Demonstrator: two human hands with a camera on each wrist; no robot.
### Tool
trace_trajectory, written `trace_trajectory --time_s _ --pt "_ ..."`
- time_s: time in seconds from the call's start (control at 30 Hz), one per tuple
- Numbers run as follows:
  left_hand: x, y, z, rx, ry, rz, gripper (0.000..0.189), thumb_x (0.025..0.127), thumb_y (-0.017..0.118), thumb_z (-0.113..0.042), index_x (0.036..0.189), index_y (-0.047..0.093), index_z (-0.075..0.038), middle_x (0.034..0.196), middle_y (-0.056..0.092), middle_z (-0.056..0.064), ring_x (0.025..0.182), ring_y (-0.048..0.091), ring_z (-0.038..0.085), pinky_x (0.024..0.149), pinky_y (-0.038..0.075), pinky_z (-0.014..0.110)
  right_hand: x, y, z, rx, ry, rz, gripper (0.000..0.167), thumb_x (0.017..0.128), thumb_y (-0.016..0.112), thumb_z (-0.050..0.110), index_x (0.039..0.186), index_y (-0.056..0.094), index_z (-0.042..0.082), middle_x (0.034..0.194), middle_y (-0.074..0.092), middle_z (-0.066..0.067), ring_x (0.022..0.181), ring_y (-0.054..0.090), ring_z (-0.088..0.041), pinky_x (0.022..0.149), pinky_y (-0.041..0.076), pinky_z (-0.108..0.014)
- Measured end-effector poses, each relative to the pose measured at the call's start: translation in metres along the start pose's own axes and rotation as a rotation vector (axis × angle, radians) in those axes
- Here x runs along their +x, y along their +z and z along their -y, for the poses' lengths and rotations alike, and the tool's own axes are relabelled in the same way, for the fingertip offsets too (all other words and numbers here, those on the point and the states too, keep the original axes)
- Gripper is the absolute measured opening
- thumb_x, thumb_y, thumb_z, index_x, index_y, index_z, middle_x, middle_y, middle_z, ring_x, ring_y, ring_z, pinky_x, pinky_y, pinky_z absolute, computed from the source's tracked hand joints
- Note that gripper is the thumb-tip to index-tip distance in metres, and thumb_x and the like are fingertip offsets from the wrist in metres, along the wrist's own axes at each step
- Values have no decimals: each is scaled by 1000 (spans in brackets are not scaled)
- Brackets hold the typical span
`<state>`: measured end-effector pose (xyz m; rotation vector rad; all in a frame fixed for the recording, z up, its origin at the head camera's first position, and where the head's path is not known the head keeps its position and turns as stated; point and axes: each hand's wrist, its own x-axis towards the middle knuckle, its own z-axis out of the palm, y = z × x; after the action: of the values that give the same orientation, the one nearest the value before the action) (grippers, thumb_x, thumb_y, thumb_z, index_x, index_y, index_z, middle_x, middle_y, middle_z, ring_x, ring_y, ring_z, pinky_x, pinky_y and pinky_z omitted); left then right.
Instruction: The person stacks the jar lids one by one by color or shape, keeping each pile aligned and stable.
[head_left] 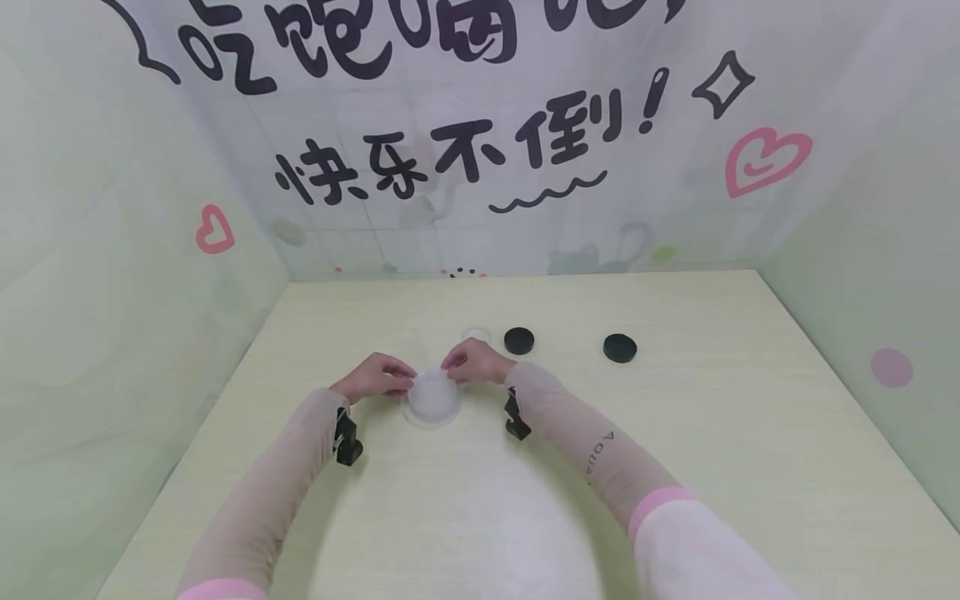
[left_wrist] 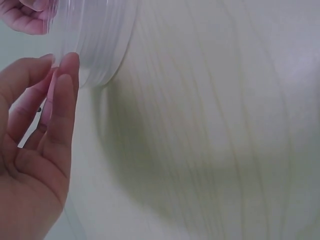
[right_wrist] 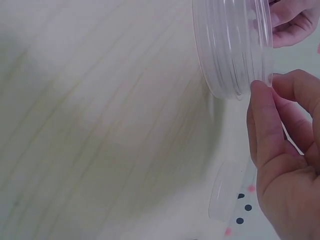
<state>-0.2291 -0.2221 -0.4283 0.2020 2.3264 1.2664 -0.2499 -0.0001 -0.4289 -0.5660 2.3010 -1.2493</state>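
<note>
A shallow, clear round plastic piece with a ridged side wall (head_left: 435, 395) sits at the left-centre of the table; it looks like a lid or low container, perhaps stacked. From its left side, my left hand (head_left: 375, 377) pinches the upper rim between thumb and fingertips. On the far right, my right hand (head_left: 480, 362) pinches the same rim. The left wrist view has the ridged wall (left_wrist: 107, 40) just beyond the fingers of my left hand (left_wrist: 42, 130). My right hand (right_wrist: 290, 135) grips the rim's edge in the right wrist view.
Behind my right hand lies a smaller clear round piece (head_left: 477, 334). Two black round lids (head_left: 519, 341) (head_left: 620, 348) lie to its right. Printed cloth (head_left: 495, 242) closes off the table's back, with pale walls (head_left: 885, 317) at the sides.
</note>
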Motion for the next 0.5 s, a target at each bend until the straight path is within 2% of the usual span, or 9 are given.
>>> trace_trajectory --time_s 0.27,0.5 --pt "0 -2 -1 -11 -14 18 29 85 59 -12 107 59 6 89 63 12 72 62 15 70 51 30 2 0 -1 -3 -12 -3 17 81 61 2 97 64 -4 87 65 -11 74 61 -14 64 51 -21" --pt "-1 -3 -4 8 -12 20 32 85 58 -17 111 58 2 99 61 14 77 62 18 71 51 32 -1 -2 -1 -8 -23 -17 18 82 61 3 98 64 -3 92 64 -12 73 61 -15 64 51 -22"
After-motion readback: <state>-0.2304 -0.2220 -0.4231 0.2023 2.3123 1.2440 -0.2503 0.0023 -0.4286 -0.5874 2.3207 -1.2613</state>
